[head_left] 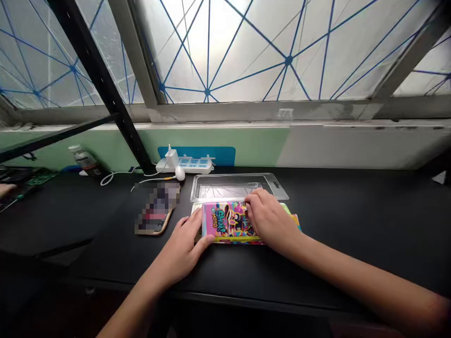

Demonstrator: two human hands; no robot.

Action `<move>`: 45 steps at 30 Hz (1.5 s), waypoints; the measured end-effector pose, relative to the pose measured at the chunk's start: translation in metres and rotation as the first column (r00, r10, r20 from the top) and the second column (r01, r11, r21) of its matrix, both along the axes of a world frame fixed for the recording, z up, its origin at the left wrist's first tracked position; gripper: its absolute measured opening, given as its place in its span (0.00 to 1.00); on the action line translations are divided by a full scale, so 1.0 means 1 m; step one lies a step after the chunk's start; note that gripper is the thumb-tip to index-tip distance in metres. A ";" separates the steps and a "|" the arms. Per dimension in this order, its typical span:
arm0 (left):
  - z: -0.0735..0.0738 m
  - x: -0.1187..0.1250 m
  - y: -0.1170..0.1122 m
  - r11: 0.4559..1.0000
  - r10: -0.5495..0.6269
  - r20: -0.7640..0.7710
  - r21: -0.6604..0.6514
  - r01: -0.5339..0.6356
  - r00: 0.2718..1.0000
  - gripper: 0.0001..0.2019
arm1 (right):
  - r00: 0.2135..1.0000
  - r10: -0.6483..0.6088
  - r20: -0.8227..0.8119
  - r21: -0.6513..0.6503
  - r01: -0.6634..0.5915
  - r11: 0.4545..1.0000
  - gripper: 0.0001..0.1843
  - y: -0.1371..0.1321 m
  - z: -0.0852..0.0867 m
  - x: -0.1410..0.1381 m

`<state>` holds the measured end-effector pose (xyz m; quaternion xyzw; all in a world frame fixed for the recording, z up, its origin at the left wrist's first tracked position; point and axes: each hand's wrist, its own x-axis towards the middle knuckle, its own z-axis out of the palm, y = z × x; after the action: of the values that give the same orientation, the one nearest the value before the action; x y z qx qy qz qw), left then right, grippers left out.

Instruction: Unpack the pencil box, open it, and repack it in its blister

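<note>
On the black desk lies a flat, brightly printed packet point(225, 220) with pink, yellow and teal cartoon art and big lettering, on top of other colourful flat pieces. My left hand point(186, 244) grips its left end, fingers along the side and thumb on the near corner. Curled closed, my right hand point(269, 218) pinches at the upper right part of the packet and covers its right portion. The fingertips of the right hand are partly hidden. Just behind the packet sits a clear plastic tray point(278, 187) with a hanging tab at its right.
A phone point(158, 213) with a blurred screen lies left of my left hand. Behind it are a white power strip point(193, 163), a charger and a cable point(121, 172). A bottle point(84, 159) leans near the wall. A black metal post point(102, 80) rises at left.
</note>
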<state>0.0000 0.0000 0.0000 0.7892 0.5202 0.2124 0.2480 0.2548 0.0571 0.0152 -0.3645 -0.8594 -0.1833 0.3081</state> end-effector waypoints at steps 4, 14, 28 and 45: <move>0.003 -0.011 -0.003 0.997 0.038 0.146 -0.075 -0.028 0.989 0.34 | 0.999 0.036 0.001 0.079 -0.036 0.996 0.05 -0.015 0.009 0.010; 0.006 -0.013 -0.003 0.970 0.122 0.010 -0.215 -0.117 0.992 0.41 | 0.953 0.275 -0.130 -0.664 -0.290 0.690 0.21 -0.058 0.034 0.101; -0.002 -0.018 -0.006 0.992 0.058 0.050 -0.113 -0.052 0.997 0.37 | 0.974 -0.038 -0.222 -0.841 -0.172 0.513 0.62 -0.045 -0.020 0.148; -0.011 -0.014 -0.003 0.994 0.082 0.085 -0.077 -0.076 0.993 0.46 | 0.938 -0.195 -0.286 -0.821 -0.135 0.554 0.46 -0.037 -0.027 0.131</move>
<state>-0.0144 -0.0031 -0.0112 0.7481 0.5470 0.2374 0.2910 0.3854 0.0200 -0.0119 -0.5073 -0.7687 0.3055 0.2416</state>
